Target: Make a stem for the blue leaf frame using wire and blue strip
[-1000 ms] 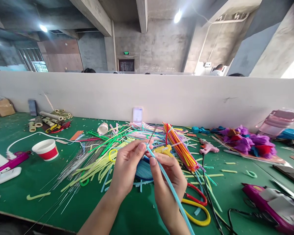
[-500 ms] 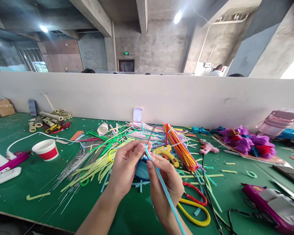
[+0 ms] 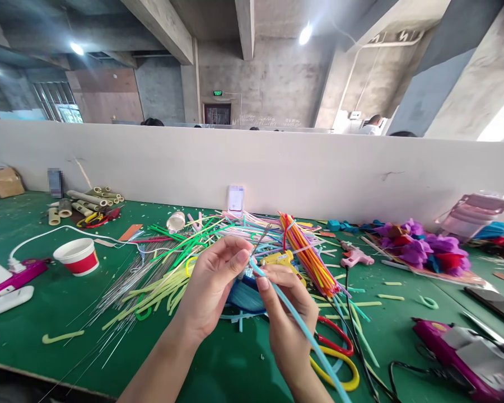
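Note:
A light-blue pipe cleaner [image 3: 307,331] runs from between my fingertips down to the bottom edge. My right hand [image 3: 293,305] pinches it between thumb and fingers, just below its upper end. Close beside that end, the thumb and forefinger of my left hand [image 3: 210,285] are pressed together on thin dark wires [image 3: 261,239], which stick up past the fingertips. Exactly how wire and pipe cleaner meet is hidden by the fingers. Beneath my hands lies a dark-blue bundle [image 3: 244,295], partly covered.
Yellow-green pipe cleaners [image 3: 162,281] and loose metal wires [image 3: 124,288] spread leftward. An orange bundle [image 3: 309,254], yellow glue gun [image 3: 277,258], pink glue gun [image 3: 355,255] and red-and-yellow-handled scissors [image 3: 348,376] lie right. Power strips [image 3: 457,347] and a paper cup [image 3: 76,257] flank them.
My right hand has shifted slightly right and down, and the lower length of the pipe cleaner has swung right. My left hand has stayed nearly in place, still pinching.

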Available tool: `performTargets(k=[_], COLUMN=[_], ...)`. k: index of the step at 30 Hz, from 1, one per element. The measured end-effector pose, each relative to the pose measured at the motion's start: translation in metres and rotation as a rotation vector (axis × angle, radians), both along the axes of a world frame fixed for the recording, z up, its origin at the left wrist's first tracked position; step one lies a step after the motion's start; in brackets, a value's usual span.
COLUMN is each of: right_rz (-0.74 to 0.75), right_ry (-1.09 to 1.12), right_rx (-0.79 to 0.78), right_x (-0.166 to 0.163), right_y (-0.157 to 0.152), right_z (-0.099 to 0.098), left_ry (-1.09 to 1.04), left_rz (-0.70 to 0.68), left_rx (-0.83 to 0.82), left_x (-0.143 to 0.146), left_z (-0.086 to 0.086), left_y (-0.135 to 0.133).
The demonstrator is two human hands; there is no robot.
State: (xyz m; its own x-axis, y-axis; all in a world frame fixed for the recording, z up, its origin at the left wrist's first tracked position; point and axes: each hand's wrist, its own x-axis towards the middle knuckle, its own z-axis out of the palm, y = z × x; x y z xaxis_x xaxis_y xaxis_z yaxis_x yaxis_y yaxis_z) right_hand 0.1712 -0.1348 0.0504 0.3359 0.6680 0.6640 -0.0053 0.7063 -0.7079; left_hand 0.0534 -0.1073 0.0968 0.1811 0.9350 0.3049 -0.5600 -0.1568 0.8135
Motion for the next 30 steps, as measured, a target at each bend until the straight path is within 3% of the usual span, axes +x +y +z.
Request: performTargets(k=[6, 12, 21, 25, 30], right_rz=[0.156, 0.385, 0.727, 0.688, 0.497], right_ry=[0.019, 0.012, -0.534, -0.808, -1.166], right_rx=[-0.177, -0.330, -0.619, -0.557, -0.239], right_x=[0.020, 0.034, 0.062, 0.060, 0.058], right_y=[-0.001, 0.005, 0.026, 0.030, 0.040], right_z=[0.014, 0.041, 0.104, 0.130, 0.163], left_ry=[-0.035, 0.037, 0.092, 0.160, 0.214], left_rz=[-0.062, -0.126, -0.301, -0.321, -0.185], left_rx=[-0.029, -0.016, -0.111, -0.123, -0.044], left_x=[-0.002, -0.007, -0.007, -0.002, 0.014], left_z=[0.001, 0.000, 0.007, 0.007, 0.002], left_y=[-0.004, -0.007, -0.012, -0.014, -0.016])
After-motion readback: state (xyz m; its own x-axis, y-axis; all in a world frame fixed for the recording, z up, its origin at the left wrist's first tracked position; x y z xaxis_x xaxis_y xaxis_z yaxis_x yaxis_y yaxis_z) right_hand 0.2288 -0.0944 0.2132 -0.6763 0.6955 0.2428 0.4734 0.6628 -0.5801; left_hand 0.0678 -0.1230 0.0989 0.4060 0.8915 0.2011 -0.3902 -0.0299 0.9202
